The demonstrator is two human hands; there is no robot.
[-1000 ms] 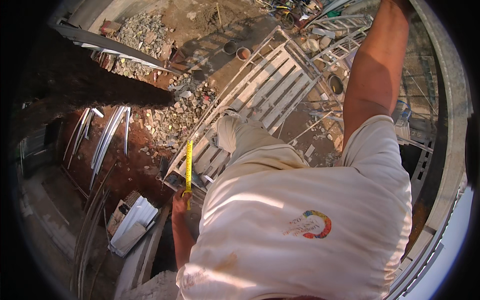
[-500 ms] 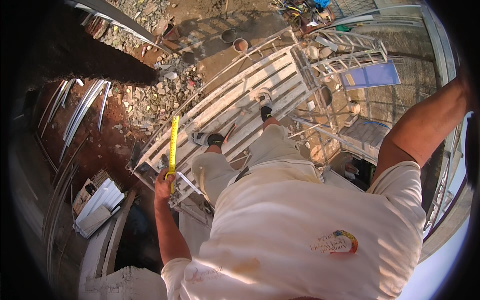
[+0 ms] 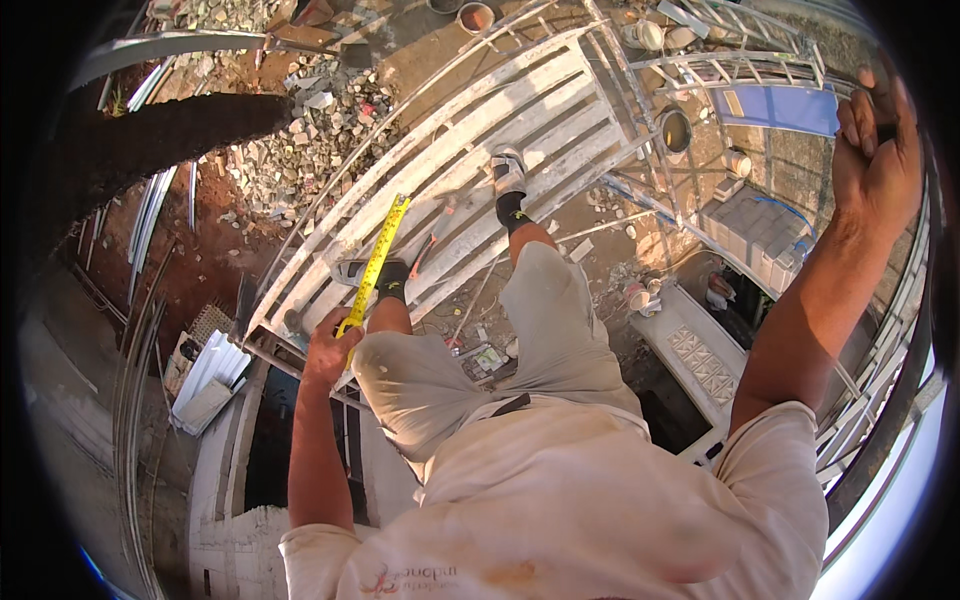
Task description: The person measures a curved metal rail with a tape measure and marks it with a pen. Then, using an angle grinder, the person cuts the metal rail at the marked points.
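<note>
My left hand [image 3: 328, 348] is closed around the lower end of a yellow tape measure [image 3: 378, 255]. Its blade sticks out stiffly, up and to the right, passing in view over my left shoe. At the far right, my right hand [image 3: 880, 165] is raised, some fingers bent and others stretched apart, with nothing visible in it. Both my feet stand on a scaffold platform of pale, worn slats [image 3: 545, 90]. Between my shoes lies a tool with a reddish handle [image 3: 424, 255]; its head is hard to make out.
Below the platform lie broken rubble [image 3: 325, 110] and buckets [image 3: 475, 17]. A metal ladder frame [image 3: 720, 70] and a blue panel [image 3: 780, 108] are at the upper right. Stacked grey blocks [image 3: 755, 235] stand below them. White sheets [image 3: 212, 375] lie at the left.
The tape measure's blade has tilted rightward, from nearly upright to slanting. My right hand has come into view at the right edge. My view has shifted, showing more ground beside the platform.
</note>
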